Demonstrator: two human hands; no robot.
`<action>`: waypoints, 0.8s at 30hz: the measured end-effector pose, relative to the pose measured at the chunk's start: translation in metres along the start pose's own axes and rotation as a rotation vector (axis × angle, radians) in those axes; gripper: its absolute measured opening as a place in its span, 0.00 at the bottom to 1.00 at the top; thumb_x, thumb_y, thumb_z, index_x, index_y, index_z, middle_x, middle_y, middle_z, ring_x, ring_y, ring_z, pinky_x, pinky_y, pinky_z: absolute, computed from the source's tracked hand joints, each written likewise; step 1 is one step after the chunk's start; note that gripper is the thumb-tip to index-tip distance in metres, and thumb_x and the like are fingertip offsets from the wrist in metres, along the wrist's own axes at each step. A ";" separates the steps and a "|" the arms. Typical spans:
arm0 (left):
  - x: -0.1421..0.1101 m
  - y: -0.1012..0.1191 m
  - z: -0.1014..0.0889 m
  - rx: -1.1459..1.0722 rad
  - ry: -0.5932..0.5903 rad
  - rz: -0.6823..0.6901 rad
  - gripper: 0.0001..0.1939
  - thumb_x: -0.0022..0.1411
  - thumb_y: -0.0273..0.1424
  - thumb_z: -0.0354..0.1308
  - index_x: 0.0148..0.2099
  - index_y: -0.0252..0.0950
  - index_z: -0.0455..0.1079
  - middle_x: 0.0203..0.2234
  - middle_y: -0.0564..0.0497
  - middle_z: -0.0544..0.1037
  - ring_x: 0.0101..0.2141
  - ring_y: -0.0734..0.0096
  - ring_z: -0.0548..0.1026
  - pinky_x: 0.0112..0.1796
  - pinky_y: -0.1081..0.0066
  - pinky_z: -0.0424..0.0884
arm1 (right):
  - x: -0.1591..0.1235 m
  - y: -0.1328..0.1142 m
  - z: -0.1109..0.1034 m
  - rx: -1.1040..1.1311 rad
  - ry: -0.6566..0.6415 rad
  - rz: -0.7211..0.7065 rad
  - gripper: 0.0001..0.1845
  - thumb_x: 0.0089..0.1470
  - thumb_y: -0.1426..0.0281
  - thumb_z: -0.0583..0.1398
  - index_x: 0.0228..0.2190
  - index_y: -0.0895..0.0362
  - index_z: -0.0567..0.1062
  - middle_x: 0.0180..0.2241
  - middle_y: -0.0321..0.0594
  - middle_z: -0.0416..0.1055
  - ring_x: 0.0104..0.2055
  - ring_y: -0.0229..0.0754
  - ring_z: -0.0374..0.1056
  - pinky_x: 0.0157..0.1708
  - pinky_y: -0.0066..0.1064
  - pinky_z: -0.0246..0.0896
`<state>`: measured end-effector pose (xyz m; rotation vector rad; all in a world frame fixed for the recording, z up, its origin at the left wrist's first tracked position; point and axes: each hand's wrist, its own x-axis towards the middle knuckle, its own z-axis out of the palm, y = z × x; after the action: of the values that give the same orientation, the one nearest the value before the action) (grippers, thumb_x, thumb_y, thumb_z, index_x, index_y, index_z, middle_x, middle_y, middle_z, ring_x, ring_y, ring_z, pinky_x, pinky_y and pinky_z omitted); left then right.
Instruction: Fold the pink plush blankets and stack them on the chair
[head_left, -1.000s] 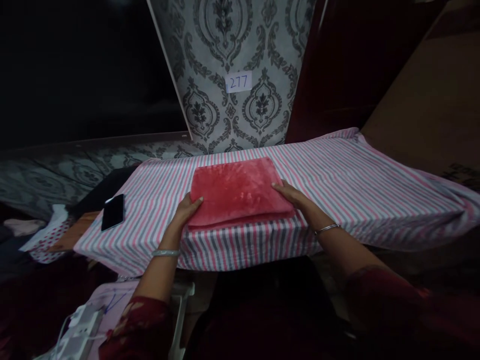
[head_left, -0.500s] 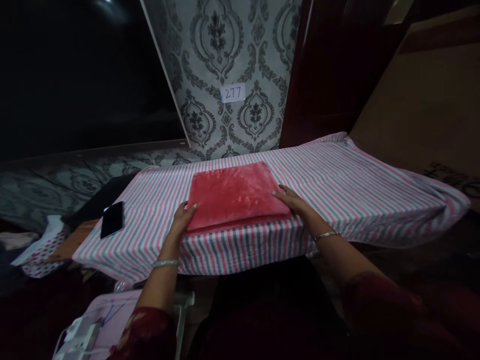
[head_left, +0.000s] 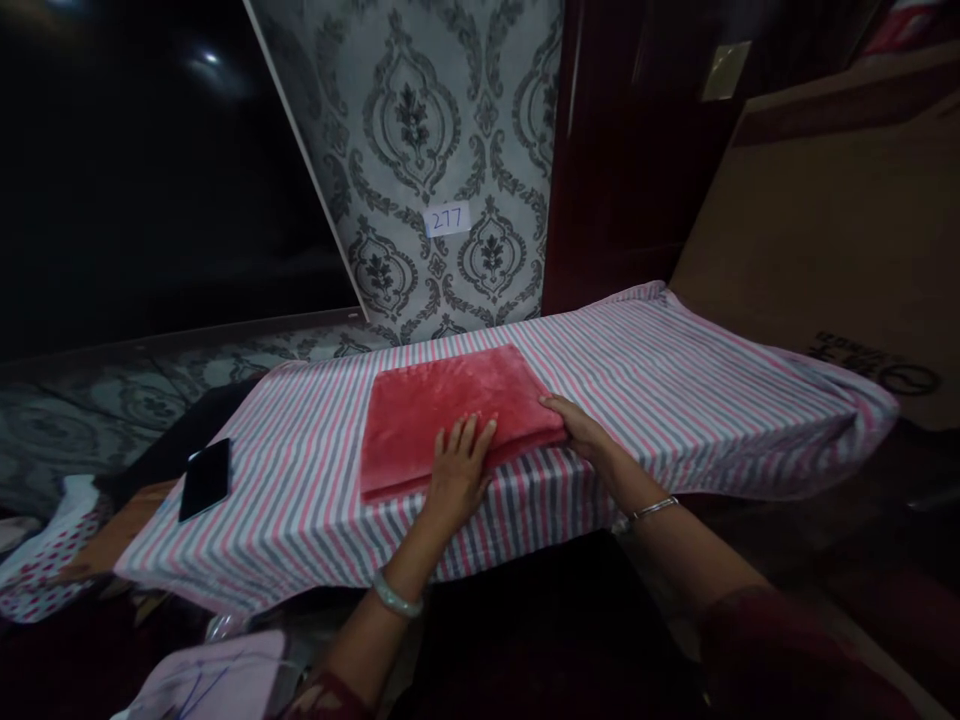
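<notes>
A red plush cloth (head_left: 424, 405), folded into a flat rectangle, lies at the front edge of the striped table cover. My left hand (head_left: 459, 470) rests on its front part, palm down, fingers stretched out over the pile. At the cloth's front right corner, my right hand (head_left: 585, 430) grips the edge with the thumb on top; its other fingers are partly hidden. The front edge of the cloth shows more than one layer.
A pink, grey and white striped cover (head_left: 637, 370) drapes the table. A black phone or tablet (head_left: 206, 480) lies at its left. Behind are a dark screen (head_left: 165, 180) and patterned wall; a cardboard box (head_left: 825, 230) stands right. A pink surface with cables (head_left: 217, 675) is below left.
My left hand has left the cloth's left edge and moved right onto its front middle. My right hand stays at the right edge. The view has shifted slightly.
</notes>
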<state>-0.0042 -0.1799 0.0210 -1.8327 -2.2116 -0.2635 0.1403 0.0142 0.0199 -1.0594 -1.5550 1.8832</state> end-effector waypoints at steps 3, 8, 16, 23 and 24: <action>0.017 0.017 0.009 0.053 0.008 -0.056 0.38 0.64 0.32 0.56 0.73 0.43 0.49 0.67 0.39 0.61 0.64 0.49 0.61 0.60 0.50 0.59 | -0.003 -0.011 0.005 0.085 0.040 0.047 0.18 0.61 0.59 0.58 0.50 0.53 0.71 0.32 0.39 0.78 0.27 0.42 0.72 0.27 0.30 0.69; 0.032 0.015 0.021 0.117 0.039 -0.068 0.33 0.65 0.27 0.52 0.71 0.37 0.56 0.59 0.37 0.71 0.54 0.50 0.70 0.51 0.53 0.67 | -0.002 -0.012 0.010 0.238 0.001 0.045 0.10 0.61 0.61 0.56 0.41 0.53 0.73 0.28 0.35 0.76 0.24 0.39 0.68 0.26 0.27 0.65; 0.041 -0.005 0.003 0.042 0.250 -0.005 0.26 0.63 0.20 0.48 0.62 0.34 0.69 0.47 0.40 0.79 0.43 0.55 0.74 0.44 0.58 0.70 | 0.007 0.032 0.006 0.593 -0.094 0.156 0.13 0.63 0.70 0.49 0.32 0.55 0.72 0.23 0.39 0.74 0.25 0.41 0.72 0.33 0.32 0.72; 0.048 0.007 -0.056 -0.195 0.414 0.043 0.28 0.58 0.16 0.49 0.59 0.34 0.70 0.50 0.43 0.79 0.49 0.55 0.75 0.53 0.55 0.70 | -0.007 0.052 0.018 0.487 -0.285 0.018 0.15 0.50 0.75 0.63 0.42 0.54 0.74 0.37 0.43 0.79 0.39 0.46 0.78 0.51 0.44 0.71; 0.044 0.014 -0.064 -0.225 0.427 0.077 0.28 0.57 0.16 0.49 0.59 0.34 0.70 0.50 0.43 0.79 0.50 0.56 0.75 0.54 0.55 0.70 | -0.010 0.052 0.020 0.469 -0.307 -0.044 0.16 0.51 0.74 0.63 0.43 0.53 0.74 0.38 0.42 0.79 0.40 0.47 0.78 0.52 0.46 0.71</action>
<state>0.0069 -0.1553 0.0956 -1.7597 -1.8730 -0.8330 0.1354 -0.0181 -0.0268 -0.5463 -1.1741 2.3044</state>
